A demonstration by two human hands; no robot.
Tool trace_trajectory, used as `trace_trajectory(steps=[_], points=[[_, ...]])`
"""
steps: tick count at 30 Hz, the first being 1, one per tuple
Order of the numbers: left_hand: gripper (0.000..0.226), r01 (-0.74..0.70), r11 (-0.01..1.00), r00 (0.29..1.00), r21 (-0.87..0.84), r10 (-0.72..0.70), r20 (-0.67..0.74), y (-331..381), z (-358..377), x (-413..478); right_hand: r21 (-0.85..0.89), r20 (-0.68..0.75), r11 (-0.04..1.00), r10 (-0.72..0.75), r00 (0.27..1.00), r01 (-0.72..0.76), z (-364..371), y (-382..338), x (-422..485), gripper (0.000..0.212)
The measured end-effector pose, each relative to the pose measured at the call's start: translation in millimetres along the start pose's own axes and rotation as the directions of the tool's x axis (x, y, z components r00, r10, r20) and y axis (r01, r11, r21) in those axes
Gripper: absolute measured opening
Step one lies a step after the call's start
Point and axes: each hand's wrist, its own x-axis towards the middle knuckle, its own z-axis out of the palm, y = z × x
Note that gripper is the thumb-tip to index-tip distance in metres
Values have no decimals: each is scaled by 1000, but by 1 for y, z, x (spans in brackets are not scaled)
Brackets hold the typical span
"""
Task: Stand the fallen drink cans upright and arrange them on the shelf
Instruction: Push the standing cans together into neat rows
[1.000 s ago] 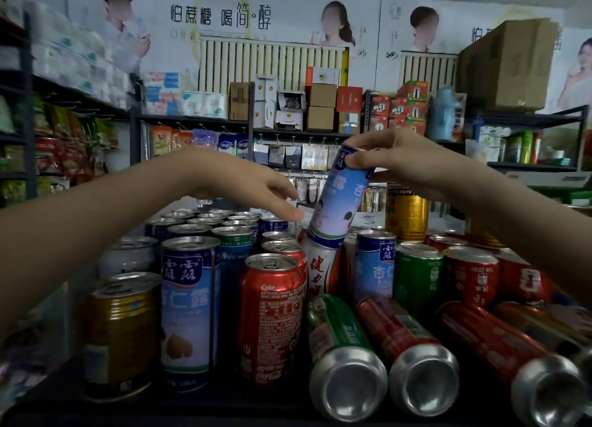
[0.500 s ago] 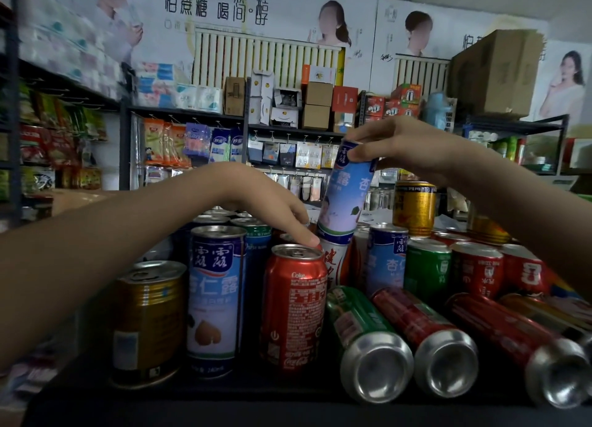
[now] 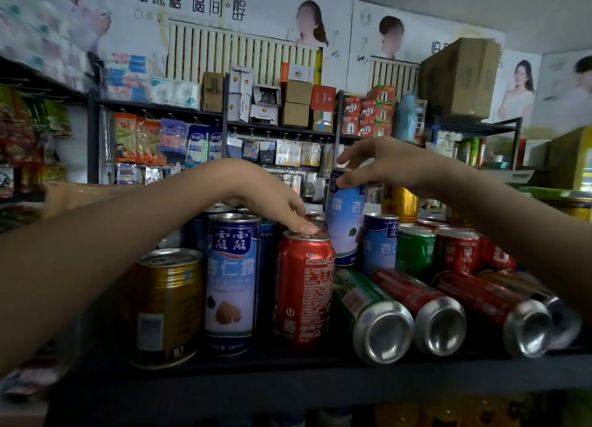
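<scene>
Subject: tall slim pale-blue-and-white drink can (image 3: 344, 221). It has a dark blue band at top and foot, white characters on the side and a small green leaf mark low down. It stands near upright with a slight lean.

Position: just behind and to the right of the upright red cola can (image 3: 304, 292). What its foot rests on is hidden.

Right hand (image 3: 381, 165): over the pale can's top. Thumb and curled fingers pinch the rim; index finger lifted clear.

Left hand (image 3: 272, 199): comes in from the left of the red cola can, palm down, fingers relaxed and bent downward. Its fingertips (image 3: 306, 226) touch that can's lid. It grips nothing.

Just left of the red cola can: upright blue-and-white can with a peach picture (image 3: 232, 282). Beyond that, a squat gold ribbed tin (image 3: 168, 301).

Right of the red cola can, lying on their sides with silver bases toward the camera: fallen green can (image 3: 368, 308), then two fallen red cans (image 3: 416, 301) (image 3: 487, 304).

All sit on the dark shelf (image 3: 288, 385).
</scene>
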Motion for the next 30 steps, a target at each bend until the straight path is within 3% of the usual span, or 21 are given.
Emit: trace_trajectory(steps=[8, 19, 23, 27, 30], points=[[68, 66, 986, 997, 154, -61, -37, 14, -2, -3, -187, 65, 981, 69, 995, -56, 22, 0, -4, 53], [62, 64, 991, 997, 119, -60, -42, 17, -1, -6, -392, 184, 920, 57, 981, 20, 26, 13, -5, 52], [52, 45, 997, 999, 57, -43, -31, 23, -6, -5, -394, 293, 915, 37, 955, 86, 15, 15, -5, 46], [56, 40, 995, 995, 91, -31, -90, 34, -15, 6, -310, 216, 948, -11, 976, 79, -8, 25, -4, 34], [60, 53, 989, 993, 138, -38, -113, 37, -16, 21, -352, 233, 934, 33, 972, 53, -20, 41, 3, 34]])
